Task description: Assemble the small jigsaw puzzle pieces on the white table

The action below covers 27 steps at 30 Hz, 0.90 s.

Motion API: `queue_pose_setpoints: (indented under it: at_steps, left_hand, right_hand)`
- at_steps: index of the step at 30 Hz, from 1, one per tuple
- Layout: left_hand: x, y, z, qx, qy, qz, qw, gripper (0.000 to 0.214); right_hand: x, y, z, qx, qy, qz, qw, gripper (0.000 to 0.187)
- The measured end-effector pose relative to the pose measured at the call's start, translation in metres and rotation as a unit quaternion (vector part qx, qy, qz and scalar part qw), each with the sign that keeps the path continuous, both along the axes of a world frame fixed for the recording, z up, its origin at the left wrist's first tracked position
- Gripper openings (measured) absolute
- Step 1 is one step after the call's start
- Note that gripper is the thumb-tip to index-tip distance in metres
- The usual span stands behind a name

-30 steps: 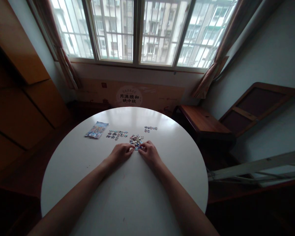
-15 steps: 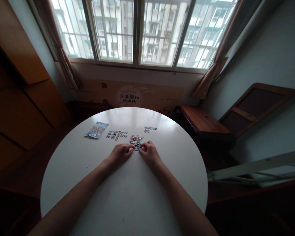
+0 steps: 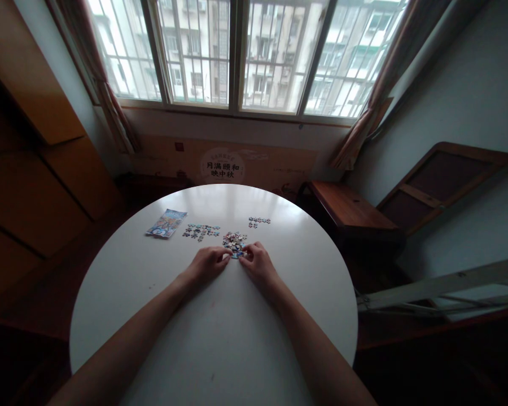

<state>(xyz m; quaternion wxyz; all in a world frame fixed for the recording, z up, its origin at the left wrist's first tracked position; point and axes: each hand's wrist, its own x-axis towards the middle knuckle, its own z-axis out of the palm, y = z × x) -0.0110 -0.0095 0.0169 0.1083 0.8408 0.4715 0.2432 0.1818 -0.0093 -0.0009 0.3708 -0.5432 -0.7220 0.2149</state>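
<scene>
Head view: left hand [image 3: 208, 261] and right hand [image 3: 259, 263] curled, fingertips narrow at blue puzzle pieces [image 3: 236, 256] between them; pinch or mere touch, cannot tell. Loose knobbed pile [image 3: 234, 240] just beyond; 2 flat jigsaw clusters [image 3: 201, 231] farther out. Table [image 3: 220, 338]: round, white, smooth, glossy.

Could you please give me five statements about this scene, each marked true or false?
1. The white table is round. True.
2. The printed sheet lies to the right of the pile. False: the printed sheet lies to the left of the pile of puzzle pieces.
3. The left hand and right hand are at the pile's near side. True.
4. A small group of pieces lies beyond the right hand. True.
5. The wooden bench is left of the table. False: the wooden bench stands to its right.
</scene>
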Motion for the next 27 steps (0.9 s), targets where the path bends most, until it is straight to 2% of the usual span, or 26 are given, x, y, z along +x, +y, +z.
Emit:
queue_pose_setpoints:
  at_steps: [9, 20, 24, 27]
  left_hand:
    - [-0.0002, 0.0005, -0.0005, -0.006, 0.005, -0.001, 1.000, 0.024]
    - [0.0000, 0.0006, 0.0001, -0.003, 0.003, -0.001, 1.000, 0.024]
    - [-0.0004, 0.0008, -0.0006, -0.003, 0.000, -0.003, 1.000, 0.023]
    - [-0.0014, 0.0031, -0.0033, 0.001, 0.002, -0.009, 1.000, 0.024]
  right_hand:
    - [-0.0004, -0.0005, 0.0009, -0.001, 0.005, 0.004, 1.000, 0.009]
    - [0.0005, -0.0016, 0.0037, 0.007, -0.017, 0.006, 1.000, 0.011]
    - [0.0007, -0.0012, 0.0038, -0.006, 0.009, 0.030, 1.000, 0.010]
    - [-0.0008, 0.0004, 0.0022, -0.001, 0.070, 0.042, 0.997, 0.008]
